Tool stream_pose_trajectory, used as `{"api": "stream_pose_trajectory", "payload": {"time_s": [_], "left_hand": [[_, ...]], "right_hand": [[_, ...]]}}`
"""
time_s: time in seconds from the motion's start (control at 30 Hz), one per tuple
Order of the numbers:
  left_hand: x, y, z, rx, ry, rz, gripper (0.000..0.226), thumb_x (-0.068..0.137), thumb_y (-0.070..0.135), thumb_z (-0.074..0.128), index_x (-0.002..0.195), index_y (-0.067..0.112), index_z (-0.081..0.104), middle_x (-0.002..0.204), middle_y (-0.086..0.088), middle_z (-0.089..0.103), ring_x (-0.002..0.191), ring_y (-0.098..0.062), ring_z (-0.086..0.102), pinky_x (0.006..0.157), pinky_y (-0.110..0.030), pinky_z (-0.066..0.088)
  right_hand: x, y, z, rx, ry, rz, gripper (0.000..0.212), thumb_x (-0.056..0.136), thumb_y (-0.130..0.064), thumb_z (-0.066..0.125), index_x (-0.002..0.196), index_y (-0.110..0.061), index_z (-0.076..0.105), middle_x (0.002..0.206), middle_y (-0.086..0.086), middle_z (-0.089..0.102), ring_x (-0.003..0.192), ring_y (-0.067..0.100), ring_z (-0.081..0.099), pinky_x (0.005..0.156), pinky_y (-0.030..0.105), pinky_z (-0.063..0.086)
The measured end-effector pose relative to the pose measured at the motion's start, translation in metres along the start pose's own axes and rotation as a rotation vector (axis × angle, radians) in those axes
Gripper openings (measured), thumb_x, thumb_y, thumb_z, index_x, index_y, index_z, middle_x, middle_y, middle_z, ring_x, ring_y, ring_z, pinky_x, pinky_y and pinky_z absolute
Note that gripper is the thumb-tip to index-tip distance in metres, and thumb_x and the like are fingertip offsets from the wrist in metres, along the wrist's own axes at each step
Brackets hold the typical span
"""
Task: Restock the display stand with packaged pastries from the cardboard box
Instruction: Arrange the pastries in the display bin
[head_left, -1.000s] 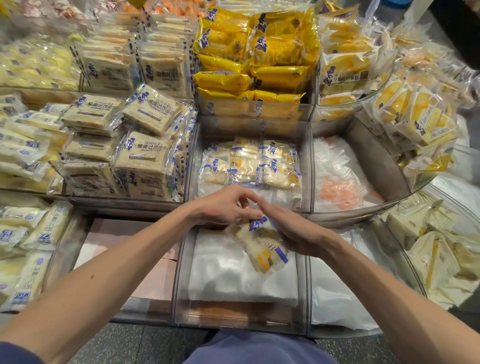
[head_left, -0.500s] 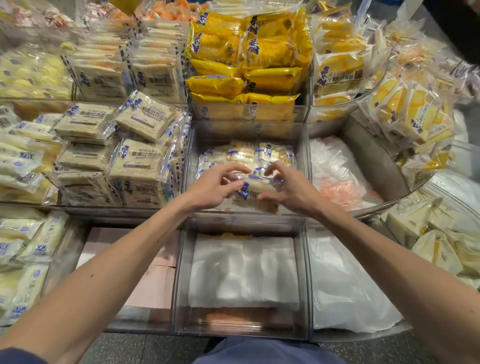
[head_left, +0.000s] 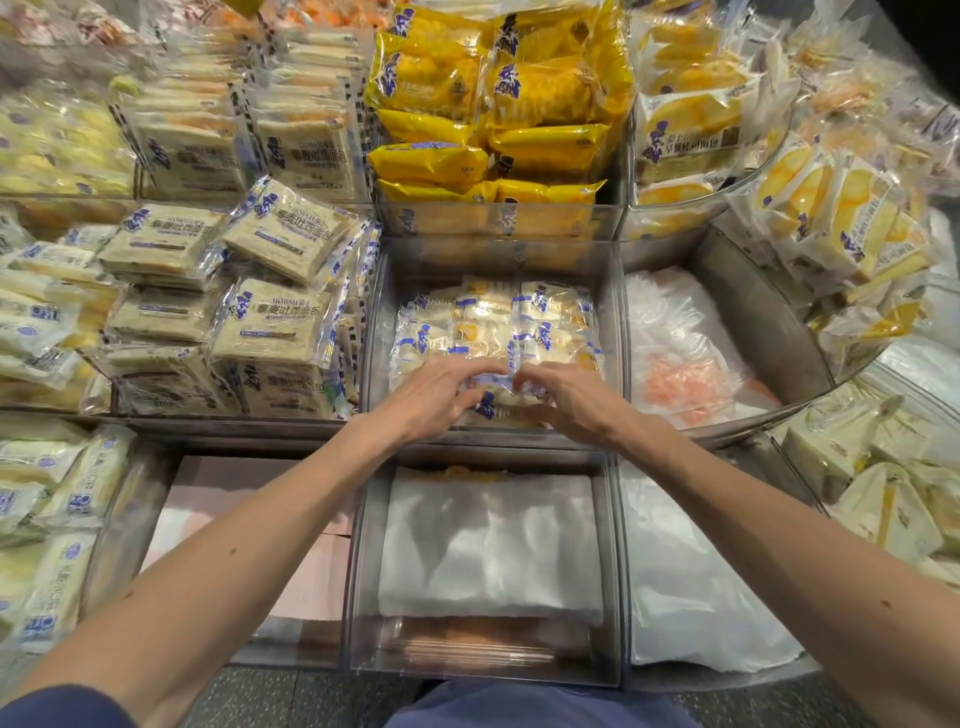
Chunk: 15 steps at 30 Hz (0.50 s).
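A clear-wrapped pastry packet with blue print (head_left: 497, 399) lies at the front of the middle clear bin (head_left: 382, 312), in front of several similar packets (head_left: 498, 327). My left hand (head_left: 441, 395) grips its left end and my right hand (head_left: 566, 397) grips its right end, thumbs below and fingertips nearly meeting on top. The packet sits low in the bin against the row behind it. No cardboard box is in view.
The near middle bin (head_left: 358, 571) holds only white padding. Left bins carry stacked toast packs (head_left: 270, 317); yellow packs (head_left: 493, 114) fill the bin behind. A bin with plastic film (head_left: 680, 364) lies right, and triangular sandwich packs (head_left: 883, 499) sit at far right.
Both hands carried the packet from above the near padded bin forward into the middle bin, then lowered it against the packets there.
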<state>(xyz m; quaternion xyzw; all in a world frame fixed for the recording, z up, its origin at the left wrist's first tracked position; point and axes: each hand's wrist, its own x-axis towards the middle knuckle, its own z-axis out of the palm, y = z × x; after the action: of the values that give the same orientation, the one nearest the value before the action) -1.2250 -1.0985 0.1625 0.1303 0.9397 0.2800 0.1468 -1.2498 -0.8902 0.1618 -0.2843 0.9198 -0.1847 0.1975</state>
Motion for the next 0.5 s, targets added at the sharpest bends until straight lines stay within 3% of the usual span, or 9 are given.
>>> {"api": "stream_pose_trajectory", "payload": {"time_s": [0.13,0.27,0.37,0.43,0.5], "left_hand": [[0.004,-0.005,0.008,0.035,-0.081,-0.003,0.031,0.095,0.019,0.063,0.124,0.028,0.066,0.110,0.001,0.064,0.094,-0.010,0.051,0.087,-0.027,0.039],[0.007,-0.011,0.015,0.002,-0.172,-0.087,0.029,0.095,0.021,0.065,0.123,0.023,0.068,0.121,-0.004,0.069,0.103,-0.015,0.064,0.096,-0.035,0.051],[0.015,-0.013,0.012,-0.001,-0.300,-0.117,0.030,0.098,0.017,0.061,0.126,0.023,0.068,0.126,0.000,0.068,0.114,-0.014,0.063,0.102,-0.030,0.046],[0.021,-0.014,0.011,0.048,-0.423,-0.134,0.035,0.100,0.008,0.051,0.130,0.020,0.065,0.133,-0.001,0.064,0.123,-0.017,0.057,0.108,-0.030,0.041],[0.026,-0.015,0.013,0.095,-0.541,-0.154,0.045,0.098,-0.001,0.039,0.134,0.015,0.062,0.138,-0.004,0.060,0.127,-0.022,0.054,0.110,-0.029,0.037]], "right_hand": [[0.001,0.003,0.004,0.038,-0.051,0.017,0.029,0.094,-0.024,0.067,0.121,-0.017,0.062,0.127,0.011,0.066,0.110,0.027,0.064,0.091,0.039,0.053],[0.004,0.009,0.007,0.003,-0.152,0.055,0.026,0.100,-0.033,0.057,0.118,-0.019,0.069,0.116,0.007,0.072,0.102,0.023,0.066,0.090,0.034,0.051],[0.003,0.012,0.012,0.025,-0.227,0.061,0.061,0.105,-0.049,0.026,0.099,-0.006,0.069,0.093,0.013,0.070,0.087,0.026,0.060,0.095,0.033,0.035],[0.001,0.006,0.013,0.070,-0.280,0.083,0.078,0.103,-0.052,0.010,0.111,-0.003,0.070,0.109,0.017,0.069,0.104,0.027,0.058,0.098,0.030,0.025],[0.000,0.000,0.010,0.096,-0.320,0.090,0.077,0.103,-0.051,0.006,0.128,-0.007,0.065,0.130,0.018,0.062,0.124,0.024,0.050,0.106,0.031,0.021]]}}
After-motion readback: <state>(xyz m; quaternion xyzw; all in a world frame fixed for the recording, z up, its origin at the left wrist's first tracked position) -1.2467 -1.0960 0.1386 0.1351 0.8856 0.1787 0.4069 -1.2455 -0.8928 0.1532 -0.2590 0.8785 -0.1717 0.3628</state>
